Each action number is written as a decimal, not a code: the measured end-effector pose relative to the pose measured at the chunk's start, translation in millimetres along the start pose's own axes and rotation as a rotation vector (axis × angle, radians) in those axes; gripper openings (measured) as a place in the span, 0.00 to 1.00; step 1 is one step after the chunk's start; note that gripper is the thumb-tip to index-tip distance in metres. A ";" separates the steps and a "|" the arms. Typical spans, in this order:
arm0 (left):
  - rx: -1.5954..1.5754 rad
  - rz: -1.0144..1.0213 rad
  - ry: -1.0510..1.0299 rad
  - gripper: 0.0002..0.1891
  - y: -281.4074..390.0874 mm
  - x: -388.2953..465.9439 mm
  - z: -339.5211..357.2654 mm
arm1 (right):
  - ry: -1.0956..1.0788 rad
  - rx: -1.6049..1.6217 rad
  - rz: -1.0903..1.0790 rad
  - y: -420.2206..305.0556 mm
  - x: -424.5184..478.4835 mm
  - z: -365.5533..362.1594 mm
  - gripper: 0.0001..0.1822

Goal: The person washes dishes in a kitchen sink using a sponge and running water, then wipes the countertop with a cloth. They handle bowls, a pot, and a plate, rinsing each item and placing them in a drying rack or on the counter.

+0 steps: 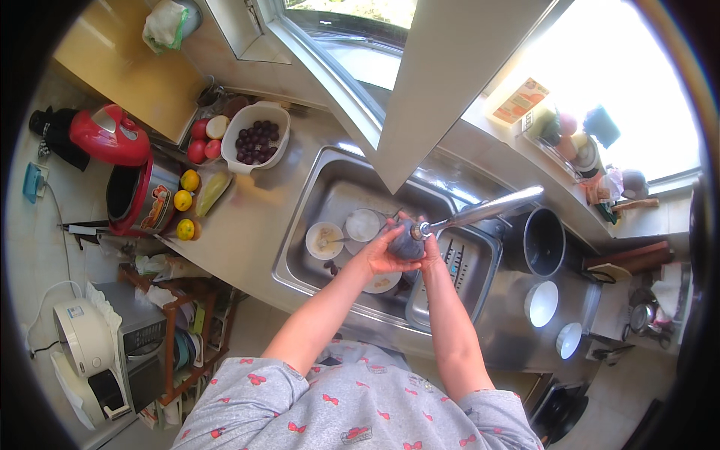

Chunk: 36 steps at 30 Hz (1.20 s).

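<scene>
Both hands are over the stainless steel sink (298, 264), under the end of the chrome faucet (489, 207). My left hand (381, 254) and my right hand (431, 252) grip a dark grey rounded thing (406, 245) from its two sides; whether it is a cloth or a small vessel I cannot tell. In the basin below are a white bowl (324, 241) with food residue and a spoon, another pale bowl (363, 225), and a white plate (383, 283) with scraps, partly hidden by my left forearm. A slotted drain basket (419, 315) sits at the sink's right.
An open window sash (394, 140) juts over the sink. Left stand a white colander (284, 132) of dark round fruit, apples (197, 151), yellow citrus fruits (183, 200) and a red rice cooker (149, 197). Right are a dark pot (543, 242) and two white bowls (541, 304).
</scene>
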<state>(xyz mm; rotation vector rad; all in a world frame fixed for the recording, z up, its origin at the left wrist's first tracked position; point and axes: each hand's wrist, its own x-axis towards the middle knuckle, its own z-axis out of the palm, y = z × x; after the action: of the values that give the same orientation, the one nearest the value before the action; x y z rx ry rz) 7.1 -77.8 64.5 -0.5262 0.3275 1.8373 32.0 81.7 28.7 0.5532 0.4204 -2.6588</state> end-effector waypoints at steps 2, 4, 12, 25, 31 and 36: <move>0.060 0.006 0.030 0.23 -2.9 0.1 4.4 | 0.078 -0.247 -0.037 -3.4 3.3 3.7 0.25; 0.146 -0.003 0.030 0.22 -3.3 6.4 -1.0 | 0.121 -0.437 -0.070 -6.4 8.2 4.8 0.23; 0.715 0.030 0.308 0.28 -1.0 27.3 -9.2 | 0.298 -0.998 -0.242 0.6 17.2 31.8 0.14; 1.708 0.526 0.567 0.27 -23.2 57.2 -2.4 | 0.769 -1.411 -0.727 2.7 33.1 -35.2 0.23; 1.198 0.457 0.510 0.29 -19.1 78.4 -11.0 | 0.802 -1.092 -0.515 -22.4 2.5 -5.1 0.26; 0.678 0.270 0.412 0.25 -10.2 58.4 -12.7 | 1.045 -2.035 -0.121 -38.4 -48.2 39.7 0.24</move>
<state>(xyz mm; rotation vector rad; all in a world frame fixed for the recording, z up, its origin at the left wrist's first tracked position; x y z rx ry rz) 4.0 -32.5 24.2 -0.3851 1.2970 1.7160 43.7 116.1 92.3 0.9003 2.6704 -0.5737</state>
